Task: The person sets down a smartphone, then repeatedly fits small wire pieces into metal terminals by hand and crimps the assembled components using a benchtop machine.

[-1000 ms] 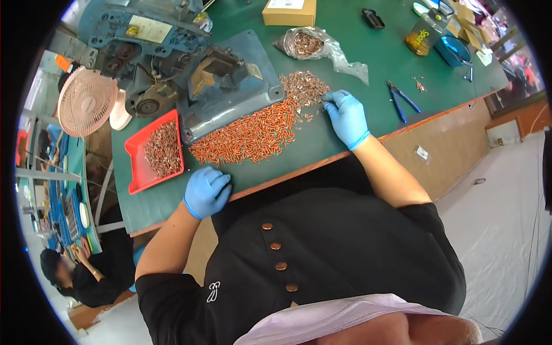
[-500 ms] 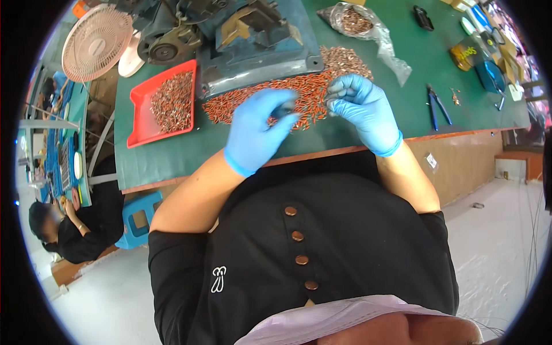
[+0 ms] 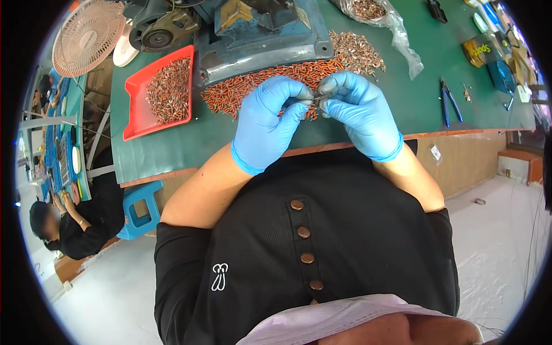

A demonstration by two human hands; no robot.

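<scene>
Both hands have drawn closer, left hand (image 3: 269,123) and right hand (image 3: 357,112) pinching one small metal part (image 3: 315,100) between fingertips.

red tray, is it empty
No, the red tray holds a heap of small metal parts.

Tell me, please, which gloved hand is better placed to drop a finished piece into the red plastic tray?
Left, probably: the left hand is nearer the red plastic tray, which lies on its side; the right hand would cross over.
</scene>
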